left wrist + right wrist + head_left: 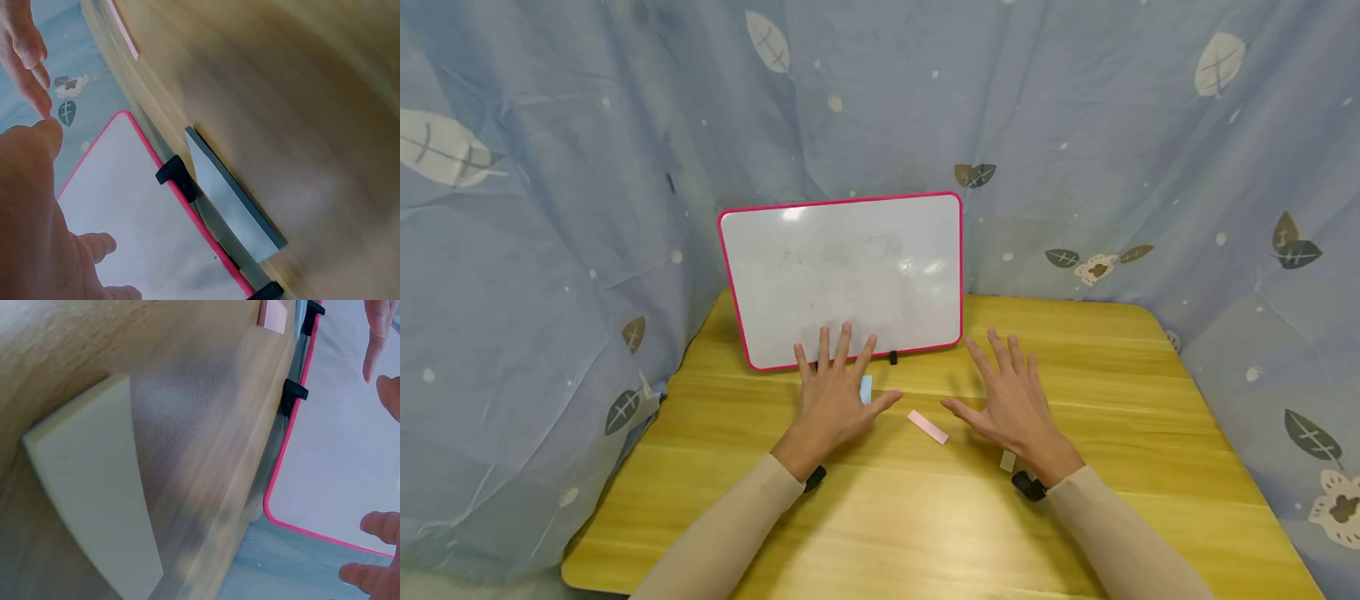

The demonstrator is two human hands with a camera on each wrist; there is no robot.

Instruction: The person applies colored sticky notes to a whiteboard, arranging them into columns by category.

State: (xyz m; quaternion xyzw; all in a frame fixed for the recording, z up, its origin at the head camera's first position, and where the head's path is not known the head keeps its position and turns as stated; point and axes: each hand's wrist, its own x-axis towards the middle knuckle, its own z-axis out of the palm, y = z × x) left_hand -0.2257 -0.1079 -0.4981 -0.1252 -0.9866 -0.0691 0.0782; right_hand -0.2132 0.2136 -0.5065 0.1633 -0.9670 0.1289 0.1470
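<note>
Both hands are held over the table with fingers spread and nothing in them. My left hand is above a light blue pad of sticky notes, partly covering it in the head view; the left wrist view shows the whole blue pad lying flat. Between the hands lies a narrow pink pad of sticky notes. My right hand hovers over a pale yellow pad of sticky notes, partly hidden by the wrist. That yellow pad looks large and close in the right wrist view.
A whiteboard with a pink frame stands tilted at the back of the wooden table, on black feet. Faint smudges mark its surface. Blue patterned curtains surround the table at the back and sides.
</note>
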